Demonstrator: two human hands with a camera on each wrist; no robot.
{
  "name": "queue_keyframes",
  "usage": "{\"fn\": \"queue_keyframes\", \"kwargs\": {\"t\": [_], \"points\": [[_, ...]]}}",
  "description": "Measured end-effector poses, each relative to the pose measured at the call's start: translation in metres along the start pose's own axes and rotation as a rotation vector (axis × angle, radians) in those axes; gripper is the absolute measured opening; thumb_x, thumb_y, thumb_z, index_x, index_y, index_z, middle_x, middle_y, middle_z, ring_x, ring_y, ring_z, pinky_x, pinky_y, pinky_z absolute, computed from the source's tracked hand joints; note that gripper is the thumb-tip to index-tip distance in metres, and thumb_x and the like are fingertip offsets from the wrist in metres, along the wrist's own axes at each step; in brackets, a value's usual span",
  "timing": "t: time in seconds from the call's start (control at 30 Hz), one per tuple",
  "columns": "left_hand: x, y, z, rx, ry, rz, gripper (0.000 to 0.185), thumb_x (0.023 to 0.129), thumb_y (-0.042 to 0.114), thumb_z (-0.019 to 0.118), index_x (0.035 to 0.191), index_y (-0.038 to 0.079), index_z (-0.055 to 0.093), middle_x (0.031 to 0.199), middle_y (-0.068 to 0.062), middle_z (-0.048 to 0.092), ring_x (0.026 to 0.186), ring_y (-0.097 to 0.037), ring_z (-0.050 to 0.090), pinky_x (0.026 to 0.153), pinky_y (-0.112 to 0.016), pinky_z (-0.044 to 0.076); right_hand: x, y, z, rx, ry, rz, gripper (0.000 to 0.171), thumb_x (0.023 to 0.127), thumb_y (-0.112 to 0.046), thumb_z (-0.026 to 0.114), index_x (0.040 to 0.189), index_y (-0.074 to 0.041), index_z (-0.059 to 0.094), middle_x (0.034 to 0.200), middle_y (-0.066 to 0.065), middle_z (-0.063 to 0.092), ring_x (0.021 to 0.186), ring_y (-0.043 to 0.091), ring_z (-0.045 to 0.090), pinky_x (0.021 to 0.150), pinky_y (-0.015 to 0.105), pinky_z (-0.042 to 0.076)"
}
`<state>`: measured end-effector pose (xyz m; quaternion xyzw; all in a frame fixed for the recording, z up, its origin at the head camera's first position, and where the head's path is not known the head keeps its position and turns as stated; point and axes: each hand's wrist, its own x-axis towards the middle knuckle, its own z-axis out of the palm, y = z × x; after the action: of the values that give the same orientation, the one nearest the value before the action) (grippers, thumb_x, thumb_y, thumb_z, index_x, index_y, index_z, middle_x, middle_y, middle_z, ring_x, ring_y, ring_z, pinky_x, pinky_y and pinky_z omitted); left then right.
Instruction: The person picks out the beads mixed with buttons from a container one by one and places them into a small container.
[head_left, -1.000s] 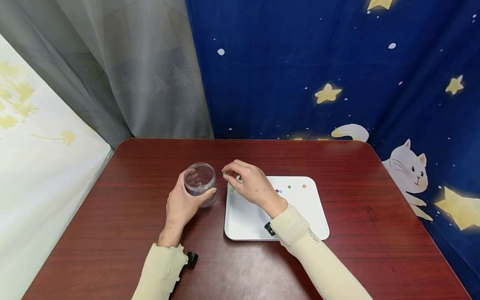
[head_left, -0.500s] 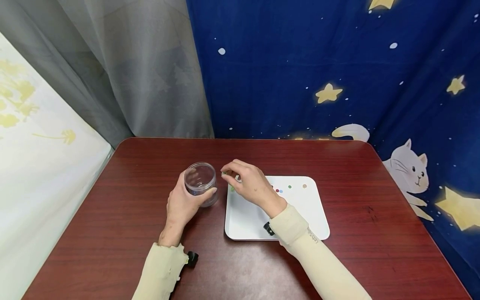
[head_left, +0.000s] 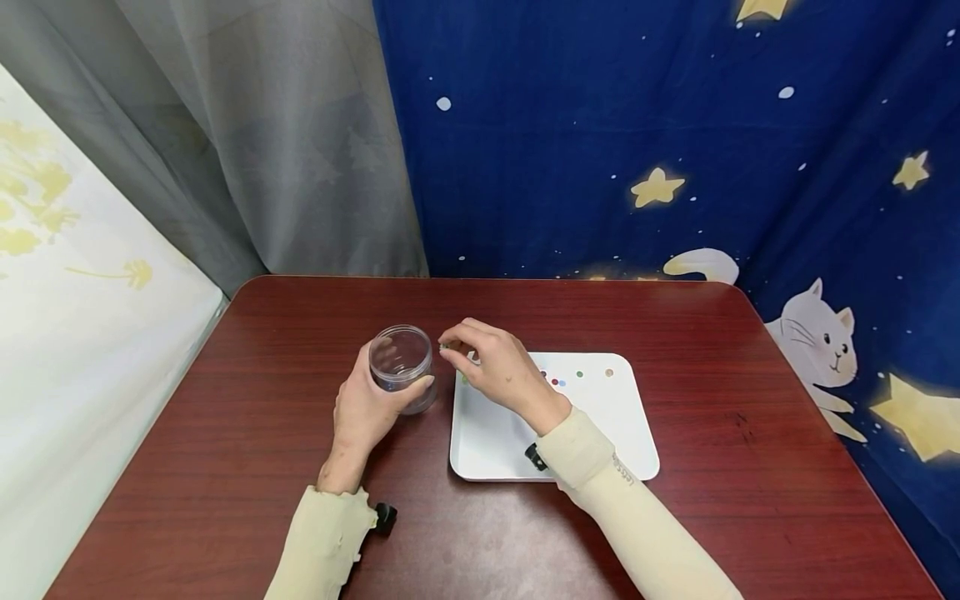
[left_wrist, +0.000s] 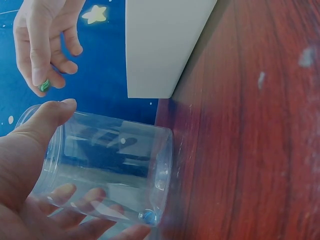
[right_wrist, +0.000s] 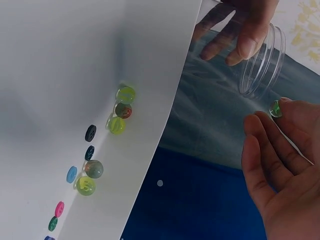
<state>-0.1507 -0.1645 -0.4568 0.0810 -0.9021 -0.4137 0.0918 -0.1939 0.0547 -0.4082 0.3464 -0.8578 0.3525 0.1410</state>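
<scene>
The left hand (head_left: 365,406) grips a clear jar (head_left: 402,367) that stands upright on the desk (head_left: 720,467), thumb on one side of its wall and fingers wrapped round the other. The left wrist view shows a small blue marble (left_wrist: 148,216) lying at the bottom of the jar. The right hand (head_left: 498,369) hangs just beside the jar's open mouth, between the jar and a white tray (head_left: 600,425), and pinches a green marble (right_wrist: 275,108) between thumb and fingertip; the marble is off the tray and close to the jar's rim, not yet inside it. On the tray, near its left edge, lie several more marbles (right_wrist: 119,111), yellow-green, reddish and greyish, bunched in two small groups. Beside them, and in a line along the tray's far side, are small flat buttons (right_wrist: 90,142) in black, blue, pink and green. The tray sits flat on the desk, just right of the jar.
</scene>
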Motion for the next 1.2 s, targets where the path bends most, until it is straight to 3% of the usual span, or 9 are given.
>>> {"fn": "queue_keyframes", "kwargs": {"t": [0.43, 1.0, 1.2], "points": [[0.0000, 0.0000, 0.0003, 0.004, 0.002, 0.001, 0.102, 0.076, 0.056, 0.088, 0.159, 0.022, 0.039, 0.142, -0.013, 0.066, 0.125, -0.038, 0.067, 0.100, -0.059, 0.052, 0.0027, -0.0012, 0.0043, 0.017, -0.009, 0.007, 0.013, 0.099, -0.020, 0.073, 0.110, -0.015, 0.076, 0.096, -0.006, 0.071, 0.086, 0.006, 0.067, 0.081, 0.032, 0.061], [0.0006, 0.0000, 0.0002, 0.002, 0.002, 0.003, 0.102, 0.076, 0.057, 0.088, 0.159, 0.022, 0.039, 0.142, -0.013, 0.065, 0.125, -0.037, 0.066, 0.100, -0.059, 0.051, 0.0048, -0.0038, 0.0055, 0.020, 0.000, 0.006, 0.012, 0.099, -0.022, 0.074, 0.110, -0.017, 0.076, 0.096, -0.009, 0.070, 0.085, 0.003, 0.067, 0.077, 0.022, 0.056], [0.0002, -0.0007, 0.0004, 0.002, 0.004, 0.006, 0.102, 0.076, 0.057, 0.088, 0.159, 0.022, 0.039, 0.142, -0.012, 0.066, 0.125, -0.037, 0.067, 0.100, -0.059, 0.051, 0.0051, -0.0050, 0.0067, 0.035, 0.000, 0.005, 0.013, 0.099, -0.022, 0.074, 0.110, -0.016, 0.076, 0.096, -0.008, 0.070, 0.084, 0.004, 0.066, 0.077, 0.029, 0.059]]}}
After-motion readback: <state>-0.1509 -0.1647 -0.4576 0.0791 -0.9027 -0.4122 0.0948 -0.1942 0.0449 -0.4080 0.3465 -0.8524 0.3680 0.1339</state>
